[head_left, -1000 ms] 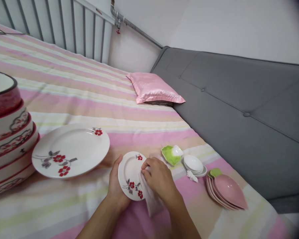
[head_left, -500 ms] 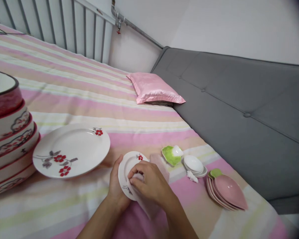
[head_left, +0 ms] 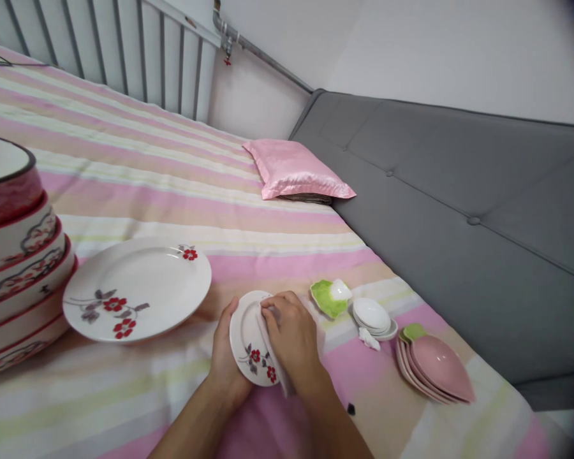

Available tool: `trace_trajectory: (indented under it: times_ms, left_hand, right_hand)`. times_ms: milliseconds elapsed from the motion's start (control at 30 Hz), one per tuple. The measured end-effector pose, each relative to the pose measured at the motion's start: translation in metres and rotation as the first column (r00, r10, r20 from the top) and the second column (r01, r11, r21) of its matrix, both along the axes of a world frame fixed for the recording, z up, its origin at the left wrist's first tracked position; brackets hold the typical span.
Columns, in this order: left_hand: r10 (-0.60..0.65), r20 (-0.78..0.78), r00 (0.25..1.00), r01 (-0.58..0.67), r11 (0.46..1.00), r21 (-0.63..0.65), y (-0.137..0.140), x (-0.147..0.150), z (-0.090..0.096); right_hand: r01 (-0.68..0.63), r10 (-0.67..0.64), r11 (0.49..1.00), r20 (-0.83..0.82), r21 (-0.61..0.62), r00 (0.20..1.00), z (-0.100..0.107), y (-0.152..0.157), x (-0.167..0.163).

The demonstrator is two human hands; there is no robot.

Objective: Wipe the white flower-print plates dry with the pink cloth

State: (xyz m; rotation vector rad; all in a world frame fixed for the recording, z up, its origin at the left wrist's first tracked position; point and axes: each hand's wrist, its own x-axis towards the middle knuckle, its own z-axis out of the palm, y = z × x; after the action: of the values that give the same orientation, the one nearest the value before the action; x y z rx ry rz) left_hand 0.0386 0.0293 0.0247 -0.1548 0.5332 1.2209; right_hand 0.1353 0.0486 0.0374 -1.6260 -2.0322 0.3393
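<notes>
My left hand grips a small white plate by its left and lower edge, tilted toward me. Red flowers and grey leaves decorate the plate's lower part. Over its right side, my right hand is closed on a pale pink cloth, pinched between thumb and fingers and pressed to the plate's face. The cloth and right hand hide the plate's right rim. A larger white plate with the same flower pattern lies to the left of my hands.
A stack of red-rimmed bowls stands far left. On the right are a green leaf-shaped dish, small white dishes and stacked pink dishes. A pink pillow lies by the grey headboard on the striped bedspread.
My right hand and the cloth have shifted up and right across the small plate, uncovering the red flowers on its lower part. My left hand keeps its hold.
</notes>
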Motion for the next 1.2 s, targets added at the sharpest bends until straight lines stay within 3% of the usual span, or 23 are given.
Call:
trace_trajectory:
  times_ms: [167,333,467,700,800,967,1200]
  left_hand:
    - [-0.031,0.007,1.000,0.030,0.999,0.035,0.000,0.000,-0.002]
    - [-0.042,0.009,0.999,0.042,0.999,0.016,0.000,0.000,-0.001]
    - [-0.043,0.041,0.998,0.042,0.999,0.017,-0.001,-0.001,0.000]
    - [-0.063,0.079,0.995,0.059,0.997,0.049,0.001,-0.002,-0.005]
    - [-0.044,0.062,0.997,0.041,0.998,0.043,0.002,-0.002,-0.006]
    - [-0.017,0.045,0.999,0.015,0.999,0.041,0.001,-0.001,-0.002]
    - [0.020,0.019,1.000,-0.021,1.000,0.022,-0.004,0.005,0.010]
  right_hand:
    - [0.119,-0.093,0.988,0.232,-0.101,0.968,0.009,-0.004,0.008]
    - [0.110,-0.039,0.974,0.331,-0.198,0.943,0.018,-0.008,0.019]
    - [0.011,0.073,0.958,0.283,-0.286,0.956,0.024,-0.013,0.028]
    - [-0.241,0.272,0.897,0.033,-0.371,0.962,0.029,-0.016,0.026]
    - [-0.313,0.311,0.887,-0.063,-0.338,0.948,0.028,-0.015,0.017]
    - [-0.351,0.327,0.919,-0.152,-0.181,0.933,0.022,-0.011,0.003]
    - [-0.217,0.213,0.976,-0.188,0.003,0.959,0.016,-0.003,0.002]
